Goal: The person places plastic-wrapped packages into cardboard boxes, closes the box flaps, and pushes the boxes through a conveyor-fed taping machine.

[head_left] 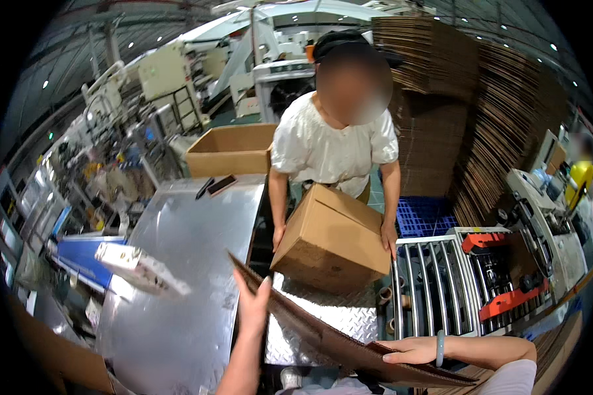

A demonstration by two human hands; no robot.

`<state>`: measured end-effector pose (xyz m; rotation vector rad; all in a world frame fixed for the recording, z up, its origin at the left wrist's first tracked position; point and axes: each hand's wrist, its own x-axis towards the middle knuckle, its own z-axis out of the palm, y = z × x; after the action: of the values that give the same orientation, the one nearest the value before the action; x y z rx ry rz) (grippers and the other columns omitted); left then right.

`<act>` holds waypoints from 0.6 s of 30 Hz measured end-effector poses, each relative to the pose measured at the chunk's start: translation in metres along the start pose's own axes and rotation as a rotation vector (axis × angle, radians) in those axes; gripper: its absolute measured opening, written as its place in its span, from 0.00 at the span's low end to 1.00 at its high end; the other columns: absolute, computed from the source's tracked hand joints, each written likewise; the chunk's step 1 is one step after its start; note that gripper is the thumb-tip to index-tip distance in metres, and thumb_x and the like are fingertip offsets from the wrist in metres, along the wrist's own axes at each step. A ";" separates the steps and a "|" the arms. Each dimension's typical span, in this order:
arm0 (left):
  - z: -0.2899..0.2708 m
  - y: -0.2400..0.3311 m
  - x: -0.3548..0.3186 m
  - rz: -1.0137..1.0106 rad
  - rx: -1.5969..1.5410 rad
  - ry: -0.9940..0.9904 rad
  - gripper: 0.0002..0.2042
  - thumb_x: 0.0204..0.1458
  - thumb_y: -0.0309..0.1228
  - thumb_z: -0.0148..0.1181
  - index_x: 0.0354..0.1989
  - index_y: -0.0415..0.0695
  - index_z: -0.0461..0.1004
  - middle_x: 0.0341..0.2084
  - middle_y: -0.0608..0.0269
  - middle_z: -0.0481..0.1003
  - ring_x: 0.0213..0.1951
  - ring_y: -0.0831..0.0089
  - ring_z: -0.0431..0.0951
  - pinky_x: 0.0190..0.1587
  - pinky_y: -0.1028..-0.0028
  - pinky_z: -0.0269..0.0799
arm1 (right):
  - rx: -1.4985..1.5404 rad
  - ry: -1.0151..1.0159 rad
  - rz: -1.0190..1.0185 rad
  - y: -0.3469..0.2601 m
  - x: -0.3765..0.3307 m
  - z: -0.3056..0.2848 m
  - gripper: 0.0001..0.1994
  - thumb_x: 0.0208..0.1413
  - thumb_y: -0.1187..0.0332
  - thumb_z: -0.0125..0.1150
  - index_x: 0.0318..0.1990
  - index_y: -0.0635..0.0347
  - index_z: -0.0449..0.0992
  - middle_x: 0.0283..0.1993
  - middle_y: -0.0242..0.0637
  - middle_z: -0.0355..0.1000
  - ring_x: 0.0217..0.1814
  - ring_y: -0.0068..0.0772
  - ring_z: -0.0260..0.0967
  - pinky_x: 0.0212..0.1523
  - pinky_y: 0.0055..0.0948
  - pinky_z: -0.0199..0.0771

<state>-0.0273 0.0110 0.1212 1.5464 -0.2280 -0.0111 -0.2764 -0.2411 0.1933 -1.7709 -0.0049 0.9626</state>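
My left hand [252, 304] grips the upper left end of a flat-folded brown cardboard carton [323, 337], thumb against its near face. The carton is held on edge, slanting down to the right. My right hand [410, 350], with a pale bracelet on the wrist, is closed over its top edge farther right. Across from me, a co-worker in a white top holds a taped cardboard box [336, 240] tilted between both hands. It is above a silver tread-plate surface [323, 316], beyond my flat carton.
A metal table [191, 217] lies to the left, with a white package [138, 266], a dark pen-like item and a phone-like slab. An open carton [230, 151] stands behind it. On the right are a roller conveyor [435, 286] with red guides and tall stacks of flat cardboard [501, 125].
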 end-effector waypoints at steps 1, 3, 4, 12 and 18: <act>-0.010 0.012 -0.006 -0.004 -0.029 -0.065 0.44 0.47 0.36 0.61 0.65 0.32 0.37 0.64 0.43 0.45 0.65 0.58 0.47 0.65 0.67 0.44 | -0.109 0.066 -0.006 0.007 -0.009 -0.008 0.37 0.59 0.42 0.38 0.67 0.58 0.44 0.62 0.59 0.55 0.63 0.51 0.55 0.60 0.37 0.56; -0.024 0.035 -0.017 -0.089 -0.149 -0.192 0.42 0.45 0.26 0.57 0.66 0.37 0.38 0.62 0.47 0.51 0.63 0.60 0.52 0.63 0.69 0.49 | -0.323 0.195 0.001 0.017 -0.030 -0.022 0.36 0.59 0.43 0.39 0.67 0.58 0.47 0.56 0.60 0.63 0.58 0.54 0.62 0.56 0.38 0.61; -0.033 0.044 -0.018 -0.129 -0.128 -0.235 0.41 0.43 0.22 0.54 0.67 0.38 0.40 0.61 0.50 0.53 0.62 0.61 0.54 0.62 0.70 0.51 | -0.381 0.231 0.160 0.019 -0.037 -0.027 0.31 0.58 0.45 0.43 0.61 0.59 0.60 0.41 0.60 0.72 0.44 0.57 0.70 0.48 0.41 0.68; -0.061 0.143 0.038 -0.033 0.484 -1.076 0.40 0.37 0.18 0.51 0.64 0.37 0.45 0.57 0.51 0.60 0.59 0.59 0.60 0.60 0.68 0.57 | -0.437 0.904 0.230 -0.041 -0.013 -0.084 0.23 0.56 0.55 0.45 0.45 0.72 0.66 0.35 0.65 0.70 0.40 0.61 0.70 0.45 0.45 0.70; -0.074 -0.013 0.025 0.552 1.605 -1.334 0.49 0.48 0.68 0.36 0.64 0.32 0.45 0.64 0.41 0.45 0.66 0.50 0.44 0.63 0.45 0.39 | -0.722 0.864 -0.123 -0.010 0.146 -0.007 0.44 0.48 0.34 0.47 0.64 0.60 0.50 0.67 0.58 0.41 0.69 0.62 0.38 0.60 0.63 0.45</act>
<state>0.0100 0.0799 0.1110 2.7298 -2.1160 -0.5486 -0.1696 -0.1792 0.1150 -2.6951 0.0968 0.0139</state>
